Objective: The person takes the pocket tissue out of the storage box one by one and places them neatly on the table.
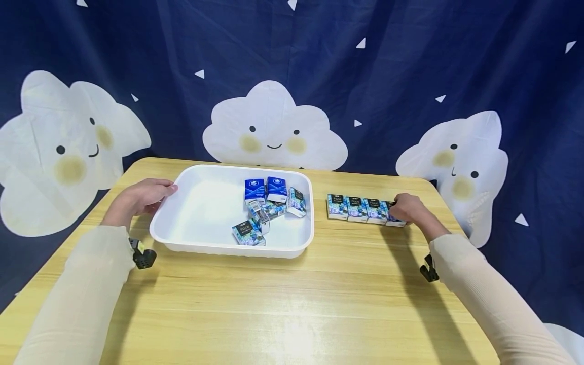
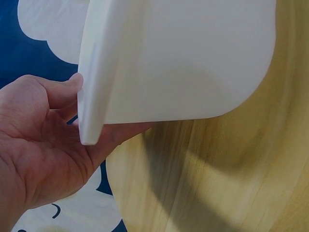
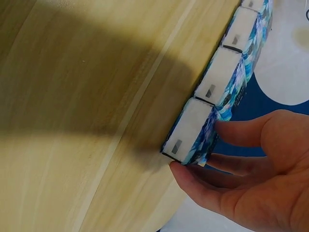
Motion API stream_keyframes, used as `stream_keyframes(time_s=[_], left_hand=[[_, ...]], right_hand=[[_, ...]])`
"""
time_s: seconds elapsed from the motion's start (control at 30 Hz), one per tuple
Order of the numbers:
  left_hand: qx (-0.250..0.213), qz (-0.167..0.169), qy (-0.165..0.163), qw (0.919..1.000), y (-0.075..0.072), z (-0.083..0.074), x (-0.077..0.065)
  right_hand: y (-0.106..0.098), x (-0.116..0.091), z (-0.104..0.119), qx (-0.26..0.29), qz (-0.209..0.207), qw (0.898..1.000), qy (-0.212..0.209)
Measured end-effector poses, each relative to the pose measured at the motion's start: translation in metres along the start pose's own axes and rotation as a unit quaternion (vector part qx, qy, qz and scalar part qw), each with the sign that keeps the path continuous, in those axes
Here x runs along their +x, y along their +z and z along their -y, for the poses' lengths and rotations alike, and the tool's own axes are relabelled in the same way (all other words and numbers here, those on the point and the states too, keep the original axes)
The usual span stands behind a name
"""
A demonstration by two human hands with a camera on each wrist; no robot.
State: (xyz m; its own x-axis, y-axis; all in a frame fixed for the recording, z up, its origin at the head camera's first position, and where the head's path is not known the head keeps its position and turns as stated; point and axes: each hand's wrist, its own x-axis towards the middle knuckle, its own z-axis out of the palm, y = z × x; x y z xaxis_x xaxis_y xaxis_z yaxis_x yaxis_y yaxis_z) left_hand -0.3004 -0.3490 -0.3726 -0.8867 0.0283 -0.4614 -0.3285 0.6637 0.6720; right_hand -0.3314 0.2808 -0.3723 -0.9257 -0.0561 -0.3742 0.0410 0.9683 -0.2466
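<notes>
Head view — four blue floral boxes [image 1: 365, 209] — white-sided, dark-labelled

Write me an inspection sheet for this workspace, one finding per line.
Surface: wood-toned table, bright glare toward the near edge.
Job's things: white tray holding two plain blue packs and several flowered packs, loosely grouped in its right half; to its right, a row of four flowered packs on the table, side by side.
Clutter: nothing seen.
Left hand: grips the tray's left end, thumb at the rim, fingers beneath.
Right hand: holds the rightmost pack of the row between thumb and fingers.
Cables: nothing seen.
Surroundings: dark blue curtain with smiling white clouds and small white triangles behind the table.
</notes>
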Motion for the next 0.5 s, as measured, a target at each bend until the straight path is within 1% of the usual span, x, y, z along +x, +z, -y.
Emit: stream_keyframes(time_s=[0.27, 0.5], left_hand=[[0.0, -0.005, 0.003, 1.0, 0.0007, -0.0007, 0.0006], [0.001, -0.005, 0.004, 1.0, 0.0001, 0.0003, 0.0025]], right_hand=[[-0.0013, -0.0031, 0.0014, -0.005, -0.001, 1.0, 0.003], [-0.0013, -0.0028, 0.001, -0.009, -0.004, 1.0, -0.006]])
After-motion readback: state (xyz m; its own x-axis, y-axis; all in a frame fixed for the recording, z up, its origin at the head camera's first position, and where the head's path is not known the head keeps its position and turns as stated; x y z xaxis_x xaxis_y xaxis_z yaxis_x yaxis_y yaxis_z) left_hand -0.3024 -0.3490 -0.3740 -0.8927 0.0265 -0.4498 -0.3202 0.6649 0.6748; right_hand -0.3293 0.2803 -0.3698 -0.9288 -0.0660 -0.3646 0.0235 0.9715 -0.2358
